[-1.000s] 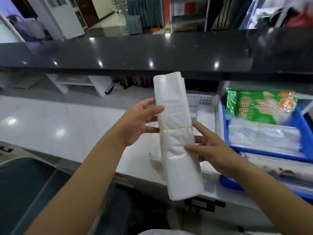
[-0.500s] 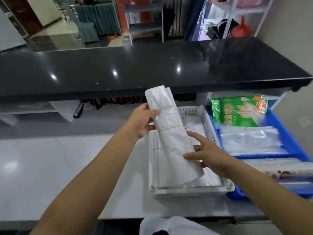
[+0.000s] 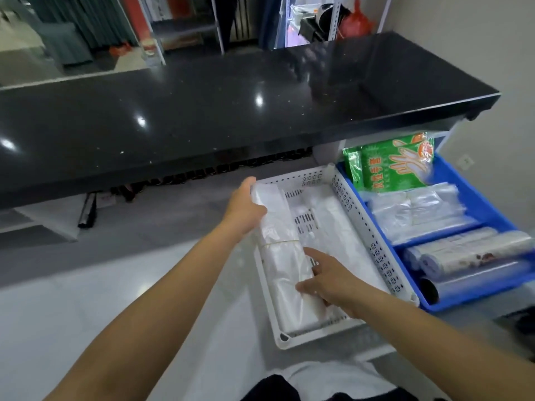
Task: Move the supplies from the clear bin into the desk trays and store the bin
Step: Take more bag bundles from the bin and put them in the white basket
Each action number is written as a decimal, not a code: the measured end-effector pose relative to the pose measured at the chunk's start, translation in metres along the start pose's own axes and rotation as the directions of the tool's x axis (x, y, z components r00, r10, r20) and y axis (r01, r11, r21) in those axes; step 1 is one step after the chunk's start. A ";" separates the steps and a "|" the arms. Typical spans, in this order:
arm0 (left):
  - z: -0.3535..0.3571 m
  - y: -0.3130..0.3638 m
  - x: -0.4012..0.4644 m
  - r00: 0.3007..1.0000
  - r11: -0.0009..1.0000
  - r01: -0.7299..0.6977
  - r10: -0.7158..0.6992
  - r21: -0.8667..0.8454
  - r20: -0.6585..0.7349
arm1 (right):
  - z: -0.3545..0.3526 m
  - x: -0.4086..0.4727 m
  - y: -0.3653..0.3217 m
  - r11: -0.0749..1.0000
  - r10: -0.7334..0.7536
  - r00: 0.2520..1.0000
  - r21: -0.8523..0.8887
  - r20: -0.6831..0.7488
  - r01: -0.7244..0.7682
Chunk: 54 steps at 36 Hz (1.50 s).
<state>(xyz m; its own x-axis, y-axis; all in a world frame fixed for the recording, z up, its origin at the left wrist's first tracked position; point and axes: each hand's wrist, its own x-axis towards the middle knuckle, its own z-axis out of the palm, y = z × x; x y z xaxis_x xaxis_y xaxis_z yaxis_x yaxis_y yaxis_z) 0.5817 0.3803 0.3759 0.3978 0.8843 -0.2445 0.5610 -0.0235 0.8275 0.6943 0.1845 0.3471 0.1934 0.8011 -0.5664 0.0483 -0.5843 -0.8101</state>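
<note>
A person seated at a white desk point(image 3: 86, 299) lowers a banded bundle of clear plastic bags point(image 3: 285, 256) into a white perforated tray point(image 3: 376, 250), the stage of the task in which supplies go into the desk trays. Reading from the left: a dark stapler-like object point(image 3: 88, 211) lies at ten o'clock beneath the overhanging black counter point(image 3: 231, 105). The left hand point(image 3: 246, 206) grips the bundle's far end, fingers curled around its edge. The bundle lies lengthwise along the tray's left wall, apparently resting on other white bags already stored there. The right hand point(image 3: 327, 282) holds the near end, thumb on top and fingers curled beneath the plastic. At two o'clock, touching the white tray, a blue tray point(image 3: 474, 186) holds a green pack of disposable gloves point(image 3: 396, 166), flat clear bags point(image 3: 417, 209) and rolled bags point(image 3: 463, 256). The clear bin itself is not in view. The next move likely calls for both hands to let go and slide out without dragging the slippery bundle askew, then reach back for the remaining supplies; the thin band at mid-length looks like the only thing keeping the stack together.
</note>
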 end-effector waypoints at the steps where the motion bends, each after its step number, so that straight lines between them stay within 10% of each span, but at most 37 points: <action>1: 0.001 -0.001 -0.001 0.996 0.988 -0.087 0.087 0.128 0.002 | 0.002 0.000 0.001 1.000 0.001 1.000 -0.007 -0.012 -0.001; 6: 0.010 -0.004 -0.003 0.921 0.713 -0.390 0.302 0.583 0.246 | 0.004 -0.001 -0.007 0.940 -0.032 0.997 -0.342 -0.070 0.006; 12: 0.027 -0.017 0.009 0.881 0.428 -0.470 0.170 0.772 0.442 | 0.001 -0.005 -0.009 0.498 -0.229 0.972 -0.851 0.059 0.169; 16: 0.035 -0.025 0.016 0.888 0.378 -0.459 0.151 0.804 0.435 | 0.008 -0.005 0.007 0.252 -0.204 0.954 -0.930 0.220 0.268; 30: 0.045 -0.031 0.014 0.906 0.270 -0.420 0.166 0.866 0.388 | 0.016 0.003 0.030 0.136 -0.188 0.957 -0.959 0.220 0.248; 42: 0.043 -0.029 0.016 0.915 0.313 -0.403 0.142 0.860 0.377 | 0.017 0.003 0.029 0.161 -0.205 0.955 -0.955 0.215 0.250; 54: 0.005 -0.008 -0.081 0.987 0.815 -0.103 0.014 0.570 0.158 | -0.012 -0.024 0.001 0.199 -0.288 0.888 -0.885 0.358 0.421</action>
<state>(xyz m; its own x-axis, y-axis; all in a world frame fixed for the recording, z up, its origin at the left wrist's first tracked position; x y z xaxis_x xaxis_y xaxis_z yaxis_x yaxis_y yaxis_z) 0.5486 0.3068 0.3871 0.5155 0.7991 -0.3095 0.8301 -0.3760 0.4117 0.7011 0.1633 0.3621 -0.1930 0.9263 -0.3236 0.9581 0.1067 -0.2658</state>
